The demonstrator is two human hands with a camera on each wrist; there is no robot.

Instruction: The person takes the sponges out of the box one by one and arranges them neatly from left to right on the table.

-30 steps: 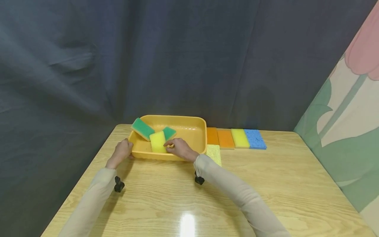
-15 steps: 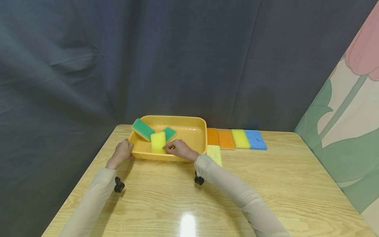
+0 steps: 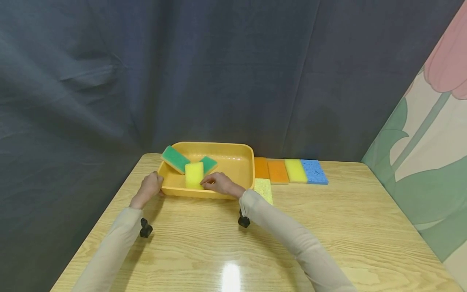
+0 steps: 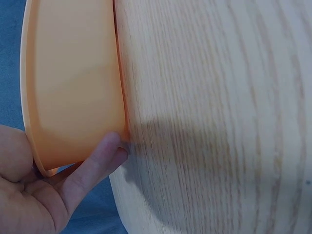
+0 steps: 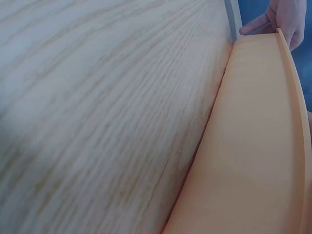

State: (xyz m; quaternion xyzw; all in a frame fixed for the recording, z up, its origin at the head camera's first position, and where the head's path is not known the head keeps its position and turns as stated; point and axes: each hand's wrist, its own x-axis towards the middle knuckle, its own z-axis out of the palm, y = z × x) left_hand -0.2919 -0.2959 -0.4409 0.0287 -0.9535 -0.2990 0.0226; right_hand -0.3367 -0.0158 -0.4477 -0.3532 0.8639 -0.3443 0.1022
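Note:
A yellow plastic tray (image 3: pixel 233 163) stands at the back of the table. My left hand (image 3: pixel 149 188) grips its left end; in the left wrist view its fingers (image 4: pixel 95 163) lie along the tray's outer wall. Inside the tray, my right hand (image 3: pixel 221 183) pinches the lower right edge of a yellow sponge (image 3: pixel 194 174). A sponge with a green top (image 3: pixel 175 159) leans on the tray's left wall, and another green-topped sponge (image 3: pixel 209 164) lies behind the yellow one. The right wrist view shows mostly the tray's outer wall (image 5: pixel 243 146); the right fingertips are hidden there.
Right of the tray, a row holds a dark orange sponge (image 3: pixel 261 167), an orange sponge (image 3: pixel 278 172), a yellow sponge (image 3: pixel 296 170) and a blue sponge (image 3: pixel 314 172). A pale yellow sponge (image 3: pixel 264 190) lies in front. A dark curtain (image 3: pixel 233 73) hangs behind the table.
The yellow sponge in the tray has turned from a slant to nearly straight, and my right hand's fingers have shifted slightly lower along its edge. My left hand stays on the tray.

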